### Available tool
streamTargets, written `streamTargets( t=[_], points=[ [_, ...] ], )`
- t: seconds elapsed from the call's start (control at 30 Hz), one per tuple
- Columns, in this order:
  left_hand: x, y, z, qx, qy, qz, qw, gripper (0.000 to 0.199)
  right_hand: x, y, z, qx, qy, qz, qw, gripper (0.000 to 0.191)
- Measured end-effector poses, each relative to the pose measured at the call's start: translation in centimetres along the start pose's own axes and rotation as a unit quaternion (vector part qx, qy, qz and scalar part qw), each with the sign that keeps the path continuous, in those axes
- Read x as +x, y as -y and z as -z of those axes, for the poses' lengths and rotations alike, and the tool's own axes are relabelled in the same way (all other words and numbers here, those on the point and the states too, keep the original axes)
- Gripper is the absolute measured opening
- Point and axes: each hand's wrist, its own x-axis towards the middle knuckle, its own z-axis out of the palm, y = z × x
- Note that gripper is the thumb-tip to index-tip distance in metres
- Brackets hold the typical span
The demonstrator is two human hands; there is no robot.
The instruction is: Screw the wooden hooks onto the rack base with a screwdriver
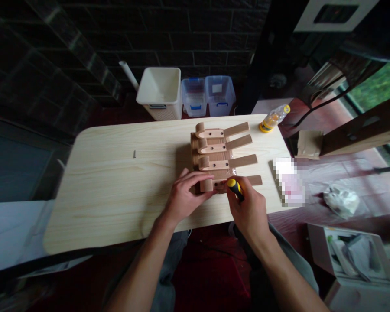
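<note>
My right hand (249, 203) is closed around a screwdriver (235, 187) with a yellow and black handle. The screwdriver points down at the nearest of several wooden pieces; its tip is hidden. My left hand (185, 193) pinches this nearest wooden piece (207, 185) at its rounded end, fingers above and thumb below. Beyond it, the other wooden pieces (211, 164) lie side by side, each with a curled left end, dark screw heads or holes in the middle and a flat strip to the right. They rest across a brown box (195, 162) with shiny tape.
On the pale wooden table (100, 190) lies a small dark metal bit (134, 154). A clear bottle with a yellow cap (274, 118) stands at the far right corner, and a blurred flat item (289, 182) lies at the right edge. Bins (159, 89) stand behind the table.
</note>
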Motion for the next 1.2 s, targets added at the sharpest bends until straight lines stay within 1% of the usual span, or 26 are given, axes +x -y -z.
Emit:
streamTargets(
  t=[0.13,0.27,0.47,0.6,0.8,1.0,1.1,1.2],
  points=[
    [0.0,0.0,0.0,0.014,0.003,-0.008,1.0,0.032,-0.1,0.0,-0.1,-0.014,-0.006,0.002,1.0,0.016],
    [-0.1,0.1,-0.1,0.006,-0.007,-0.007,1.0,0.031,0.0,0.1,-0.1,-0.019,-0.004,-0.003,1.0,0.017],
    [-0.1,0.2,0.0,-0.011,0.005,0.01,1.0,0.027,-0.1,0.2,-0.1,-0.028,-0.003,-0.004,1.0,0.018],
    [-0.2,0.1,0.1,-0.021,0.002,0.016,1.0,0.027,-0.1,0.3,0.0,-0.033,-0.006,-0.003,0.999,0.018],
    [-0.1,0.0,0.1,-0.017,0.012,0.035,0.999,0.027,-0.2,0.9,-0.2,-0.028,-0.012,0.004,1.0,0.018],
    [-0.2,-0.2,0.1,-0.021,0.016,0.06,0.998,0.028,-0.2,1.0,-0.6,-0.015,-0.018,0.03,0.999,0.017],
    [-0.3,-0.2,0.0,-0.02,0.012,0.062,0.998,0.028,-0.2,0.8,-0.8,-0.012,-0.022,0.053,0.998,0.016],
    [-0.4,-0.1,-0.1,-0.026,0.011,0.056,0.998,0.029,-0.2,0.7,-1.0,-0.027,-0.013,0.071,0.997,0.016]
  ],
)
